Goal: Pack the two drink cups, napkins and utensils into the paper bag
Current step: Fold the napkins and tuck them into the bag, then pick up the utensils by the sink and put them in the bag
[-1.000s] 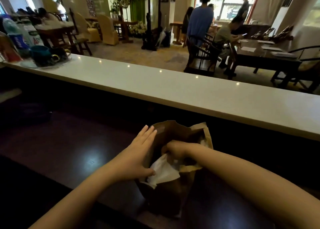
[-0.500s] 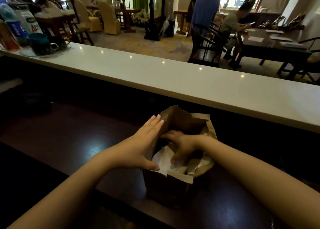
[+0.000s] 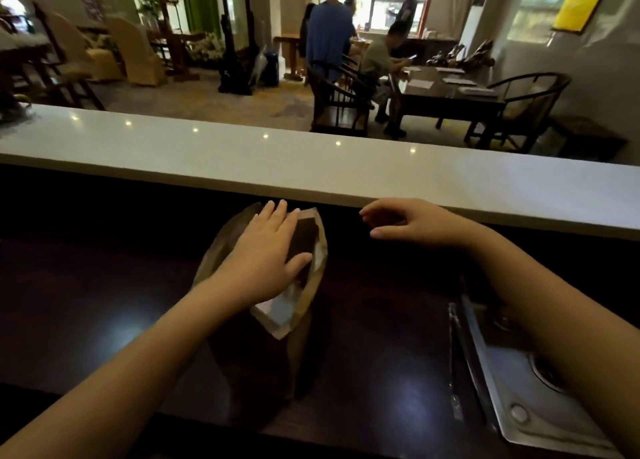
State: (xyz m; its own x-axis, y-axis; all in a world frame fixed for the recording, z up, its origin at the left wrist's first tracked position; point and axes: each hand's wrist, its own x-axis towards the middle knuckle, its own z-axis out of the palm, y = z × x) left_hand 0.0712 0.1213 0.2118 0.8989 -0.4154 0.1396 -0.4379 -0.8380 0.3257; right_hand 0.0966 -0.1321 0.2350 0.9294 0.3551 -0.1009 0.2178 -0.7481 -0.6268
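Observation:
The brown paper bag (image 3: 298, 323) stands upright on the dark counter, its mouth pressed narrow. My left hand (image 3: 266, 250) lies flat on the bag's left top edge, fingers spread over the opening. White napkins (image 3: 280, 308) show inside the near corner of the mouth. My right hand (image 3: 412, 221) hovers to the right of the bag, clear of it, fingers loosely curled and holding nothing. The drink cups and utensils are not visible; the bag's inside is mostly dark.
A raised white ledge (image 3: 311, 167) runs across just behind the bag. A steel sink (image 3: 526, 382) sits at the right, under my right forearm. Beyond the ledge are dining tables, chairs and several people (image 3: 329, 39).
My right hand has come out of the bag and moved to the right. My left hand has shifted over the bag's top, and the mouth has narrowed. The view has turned to the right.

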